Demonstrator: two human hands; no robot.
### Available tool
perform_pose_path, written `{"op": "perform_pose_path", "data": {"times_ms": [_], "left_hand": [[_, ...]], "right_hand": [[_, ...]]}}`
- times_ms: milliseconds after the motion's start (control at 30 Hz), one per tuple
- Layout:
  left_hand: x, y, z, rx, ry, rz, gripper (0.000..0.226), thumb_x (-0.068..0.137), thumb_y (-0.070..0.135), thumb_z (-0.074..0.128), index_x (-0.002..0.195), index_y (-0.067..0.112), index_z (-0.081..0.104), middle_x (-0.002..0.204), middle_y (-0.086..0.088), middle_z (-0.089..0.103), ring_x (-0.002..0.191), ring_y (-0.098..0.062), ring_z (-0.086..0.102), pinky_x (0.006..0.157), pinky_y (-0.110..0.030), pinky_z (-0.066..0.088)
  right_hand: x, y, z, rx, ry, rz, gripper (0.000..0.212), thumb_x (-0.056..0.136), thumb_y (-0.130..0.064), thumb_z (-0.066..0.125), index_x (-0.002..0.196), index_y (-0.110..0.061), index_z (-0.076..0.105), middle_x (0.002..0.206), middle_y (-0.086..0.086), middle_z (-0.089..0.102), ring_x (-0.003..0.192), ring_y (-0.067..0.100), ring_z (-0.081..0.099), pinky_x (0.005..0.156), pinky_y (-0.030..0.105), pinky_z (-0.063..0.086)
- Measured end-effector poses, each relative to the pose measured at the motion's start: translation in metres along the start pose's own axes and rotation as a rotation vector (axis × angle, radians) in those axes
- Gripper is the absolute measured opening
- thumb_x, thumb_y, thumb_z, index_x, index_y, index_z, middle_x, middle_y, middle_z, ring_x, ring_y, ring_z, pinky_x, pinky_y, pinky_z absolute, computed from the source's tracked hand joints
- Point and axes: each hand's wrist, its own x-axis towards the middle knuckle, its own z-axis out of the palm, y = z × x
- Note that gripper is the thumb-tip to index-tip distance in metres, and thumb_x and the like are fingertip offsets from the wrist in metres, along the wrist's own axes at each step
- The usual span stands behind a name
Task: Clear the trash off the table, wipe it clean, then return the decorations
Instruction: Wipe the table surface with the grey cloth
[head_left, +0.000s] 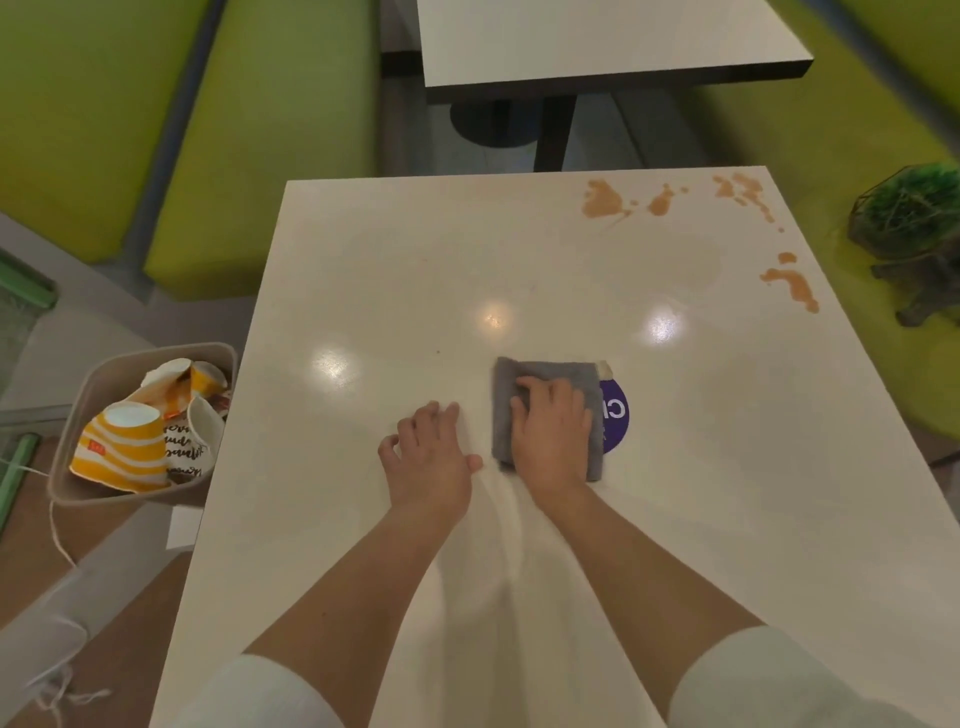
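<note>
A folded grey cloth (558, 374) lies flat on the cream table (395, 270), partly covering a round purple sticker (615, 415). My right hand (550, 434) presses down on the cloth with its fingers bent over the left part. My left hand (428, 457) rests on the bare tabletop just left of the cloth, fingers loosely curled, holding nothing. Orange-brown spill stains (605, 200) mark the far right corner, and more stains (792, 283) run along the right edge. A green plant decoration (909, 218) in a wire frame sits on the bench to the right.
A beige bin (104, 374) beside the table's left edge holds crumpled paper cups and wrappers (130, 441). Green benches (260, 130) flank the table on both sides. Another table (597, 41) stands beyond the far edge.
</note>
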Motion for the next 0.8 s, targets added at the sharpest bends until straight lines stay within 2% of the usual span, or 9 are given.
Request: {"op": "perform_pose_path", "data": {"times_ms": [133, 233, 333, 500, 567, 633, 700, 733, 800], "left_hand": [[0.002, -0.003, -0.001, -0.007, -0.004, 0.002, 0.066, 0.097, 0.053, 0.040, 0.152, 0.031, 0.012, 0.156, 0.005, 0.013, 0.138, -0.019, 0.020, 0.109, -0.038, 0.018], [0.000, -0.002, -0.001, 0.004, 0.006, 0.004, 0.066, 0.097, 0.052, 0.040, 0.152, 0.030, 0.012, 0.155, 0.004, 0.014, 0.137, -0.020, 0.020, 0.109, -0.038, 0.018], [0.001, -0.003, -0.001, -0.005, 0.000, -0.001, 0.064, 0.097, 0.051, 0.041, 0.151, 0.030, 0.013, 0.155, 0.004, 0.014, 0.138, -0.020, 0.019, 0.109, -0.039, 0.018], [0.001, -0.002, -0.001, -0.040, -0.003, -0.020, 0.063, 0.097, 0.047, 0.045, 0.150, 0.031, 0.016, 0.154, 0.004, 0.018, 0.137, -0.019, 0.020, 0.108, -0.040, 0.020], [0.000, 0.002, -0.002, -0.048, 0.015, -0.046, 0.063, 0.095, 0.044, 0.049, 0.149, 0.030, 0.020, 0.152, 0.004, 0.020, 0.137, -0.018, 0.021, 0.107, -0.040, 0.021], [-0.002, 0.010, -0.001, -0.078, 0.037, -0.085, 0.061, 0.093, 0.038, 0.054, 0.146, 0.029, 0.025, 0.151, 0.003, 0.021, 0.136, -0.018, 0.021, 0.106, -0.039, 0.021], [-0.006, 0.021, 0.001, -0.121, 0.100, -0.090, 0.055, 0.089, 0.031, 0.060, 0.139, 0.028, 0.037, 0.148, 0.002, 0.025, 0.135, -0.020, 0.023, 0.103, -0.039, 0.023], [-0.008, 0.029, 0.001, -0.154, 0.145, -0.074, 0.049, 0.087, 0.028, 0.063, 0.134, 0.028, 0.045, 0.145, 0.001, 0.031, 0.132, -0.021, 0.027, 0.101, -0.039, 0.024], [-0.010, 0.048, 0.000, -0.212, 0.212, -0.036, 0.033, 0.089, 0.031, 0.062, 0.122, 0.029, 0.056, 0.131, 0.001, 0.045, 0.122, -0.022, 0.038, 0.094, -0.038, 0.028]], "right_hand": [[-0.004, 0.012, -0.002, -0.028, -0.027, -0.457, 0.038, 0.096, -0.037, 0.043, 0.126, -0.027, 0.064, 0.094, 0.003, 0.057, 0.082, 0.024, 0.052, 0.070, 0.037, 0.045], [0.014, 0.039, -0.012, -0.085, 0.015, -0.291, 0.034, 0.097, -0.031, 0.051, 0.130, -0.031, 0.061, 0.094, 0.004, 0.057, 0.081, 0.026, 0.052, 0.070, 0.039, 0.046], [-0.006, 0.032, -0.008, -0.145, 0.035, -0.148, 0.040, 0.100, -0.037, 0.039, 0.138, -0.033, 0.052, 0.095, 0.003, 0.054, 0.083, 0.024, 0.049, 0.073, 0.038, 0.042], [-0.050, 0.053, -0.018, -0.192, -0.029, -0.532, 0.046, 0.100, -0.041, 0.028, 0.143, -0.033, 0.045, 0.093, -0.001, 0.052, 0.081, 0.020, 0.046, 0.076, 0.035, 0.037], [-0.039, 0.084, -0.032, -0.249, 0.027, -0.368, 0.047, 0.100, -0.041, 0.026, 0.143, -0.035, 0.045, 0.092, 0.000, 0.052, 0.079, 0.022, 0.047, 0.073, 0.035, 0.038], [-0.025, 0.109, -0.048, -0.288, 0.086, -0.081, 0.050, 0.100, -0.043, 0.022, 0.145, -0.035, 0.042, 0.096, 0.003, 0.055, 0.082, 0.023, 0.048, 0.073, 0.035, 0.037], [-0.015, 0.115, -0.054, -0.288, 0.018, 0.171, 0.049, 0.103, -0.044, 0.018, 0.151, -0.037, 0.028, 0.111, 0.006, 0.054, 0.095, 0.025, 0.047, 0.082, 0.037, 0.037], [-0.014, 0.110, -0.053, -0.275, -0.010, 0.224, 0.050, 0.103, -0.043, 0.017, 0.152, -0.037, 0.023, 0.117, 0.007, 0.052, 0.099, 0.026, 0.046, 0.085, 0.038, 0.036], [-0.025, 0.096, -0.047, -0.261, 0.003, 0.144, 0.051, 0.102, -0.043, 0.018, 0.151, -0.034, 0.028, 0.113, 0.008, 0.054, 0.095, 0.027, 0.047, 0.081, 0.040, 0.037]]}}
